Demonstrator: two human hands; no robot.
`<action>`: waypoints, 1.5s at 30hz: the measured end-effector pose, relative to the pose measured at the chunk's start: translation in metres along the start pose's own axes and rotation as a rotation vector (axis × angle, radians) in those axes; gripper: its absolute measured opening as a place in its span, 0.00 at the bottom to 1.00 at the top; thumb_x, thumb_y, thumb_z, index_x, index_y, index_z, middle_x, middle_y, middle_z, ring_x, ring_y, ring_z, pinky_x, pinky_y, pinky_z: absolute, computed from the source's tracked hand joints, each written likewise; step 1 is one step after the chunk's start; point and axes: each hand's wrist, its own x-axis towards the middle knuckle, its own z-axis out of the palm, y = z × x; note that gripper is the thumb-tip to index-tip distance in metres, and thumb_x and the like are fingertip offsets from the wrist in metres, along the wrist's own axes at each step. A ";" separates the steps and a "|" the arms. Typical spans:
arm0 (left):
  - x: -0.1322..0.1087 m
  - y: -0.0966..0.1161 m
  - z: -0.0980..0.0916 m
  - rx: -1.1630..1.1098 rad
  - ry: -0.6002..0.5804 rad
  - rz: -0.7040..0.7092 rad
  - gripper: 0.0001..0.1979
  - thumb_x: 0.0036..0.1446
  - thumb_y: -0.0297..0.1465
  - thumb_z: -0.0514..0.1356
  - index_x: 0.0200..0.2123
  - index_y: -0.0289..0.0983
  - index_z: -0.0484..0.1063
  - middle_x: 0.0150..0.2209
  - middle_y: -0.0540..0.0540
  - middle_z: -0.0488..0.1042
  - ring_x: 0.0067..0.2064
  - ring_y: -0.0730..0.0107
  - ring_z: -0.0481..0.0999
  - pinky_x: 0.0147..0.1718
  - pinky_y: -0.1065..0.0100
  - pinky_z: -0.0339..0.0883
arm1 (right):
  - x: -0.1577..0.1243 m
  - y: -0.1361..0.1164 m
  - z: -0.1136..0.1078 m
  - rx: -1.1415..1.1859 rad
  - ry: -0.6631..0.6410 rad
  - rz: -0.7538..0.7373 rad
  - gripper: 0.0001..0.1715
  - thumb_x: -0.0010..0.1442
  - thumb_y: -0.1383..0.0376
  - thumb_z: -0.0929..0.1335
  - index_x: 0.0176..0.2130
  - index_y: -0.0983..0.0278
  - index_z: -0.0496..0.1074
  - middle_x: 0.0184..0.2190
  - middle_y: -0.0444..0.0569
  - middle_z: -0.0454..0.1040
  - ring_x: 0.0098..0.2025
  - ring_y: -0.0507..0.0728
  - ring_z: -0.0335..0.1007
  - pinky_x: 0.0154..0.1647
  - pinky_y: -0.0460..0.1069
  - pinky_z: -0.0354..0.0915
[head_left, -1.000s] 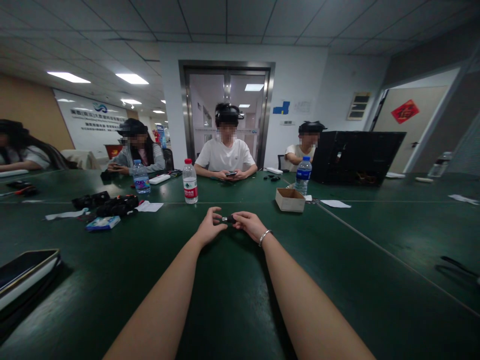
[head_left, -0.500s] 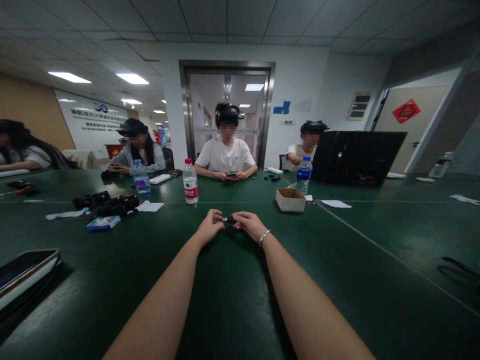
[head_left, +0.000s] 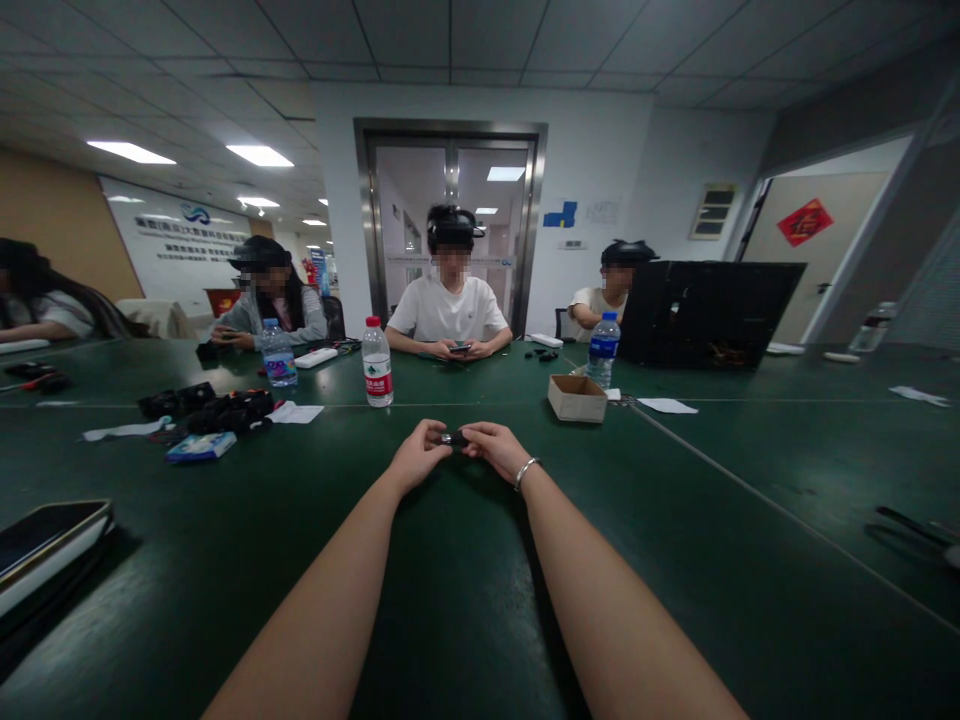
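Over the green table [head_left: 450,570], my two hands meet around a small black object with a shiny silver end [head_left: 453,438]; its exact kind is too small to make out. My left hand [head_left: 417,455] is closed, its thumb and fingers at the silver end. Pinched between the fingertips of my right hand [head_left: 495,449] is the dark end. A silver bracelet [head_left: 526,473] circles my right wrist. Part of the object is hidden by the fingers.
Ahead stand a red-capped bottle [head_left: 377,362], a blue-capped bottle [head_left: 603,350] and a small open cardboard box [head_left: 577,398]. Black gear [head_left: 225,410] and a blue packet [head_left: 201,448] lie left, a phone [head_left: 52,540] nearer. A black computer case [head_left: 712,315] sits right; several people sit across.
My hands are slightly closer together on the small object, with less of its silver end showing. The whole view has shifted a little.
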 end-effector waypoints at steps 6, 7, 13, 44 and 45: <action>-0.001 0.007 -0.001 -0.070 -0.026 -0.018 0.14 0.42 0.34 0.62 0.33 0.35 0.67 0.31 0.47 0.72 0.34 0.68 0.71 0.38 0.66 0.63 | 0.000 -0.001 0.001 0.006 -0.006 0.008 0.03 0.52 0.75 0.69 0.32 0.72 0.73 0.22 0.48 0.72 0.22 0.48 0.69 0.21 0.39 0.65; -0.001 0.007 -0.001 -0.073 -0.022 -0.030 0.14 0.42 0.34 0.62 0.33 0.35 0.68 0.30 0.47 0.72 0.35 0.67 0.71 0.38 0.67 0.63 | -0.001 -0.002 0.001 0.005 -0.008 0.012 0.04 0.52 0.75 0.69 0.32 0.72 0.73 0.22 0.48 0.72 0.22 0.48 0.69 0.21 0.39 0.65; -0.001 0.004 -0.001 0.136 -0.028 -0.065 0.20 0.51 0.47 0.52 0.27 0.36 0.69 0.25 0.47 0.72 0.29 0.67 0.71 0.31 0.68 0.61 | -0.002 -0.003 0.001 0.006 -0.024 0.016 0.05 0.53 0.75 0.69 0.33 0.72 0.73 0.22 0.49 0.73 0.22 0.48 0.69 0.22 0.39 0.65; -0.004 0.006 -0.002 0.309 -0.027 -0.033 0.23 0.54 0.49 0.47 0.26 0.37 0.69 0.26 0.48 0.71 0.30 0.67 0.69 0.32 0.69 0.59 | 0.000 -0.002 0.001 -0.017 -0.042 0.020 0.05 0.52 0.74 0.70 0.33 0.71 0.73 0.21 0.48 0.72 0.22 0.48 0.68 0.22 0.40 0.65; -0.004 0.007 -0.001 0.327 -0.030 -0.054 0.25 0.55 0.50 0.44 0.24 0.36 0.69 0.25 0.47 0.71 0.29 0.66 0.69 0.32 0.68 0.59 | -0.001 -0.003 0.001 -0.018 -0.045 0.020 0.05 0.52 0.74 0.70 0.34 0.71 0.73 0.22 0.48 0.73 0.22 0.48 0.68 0.22 0.40 0.65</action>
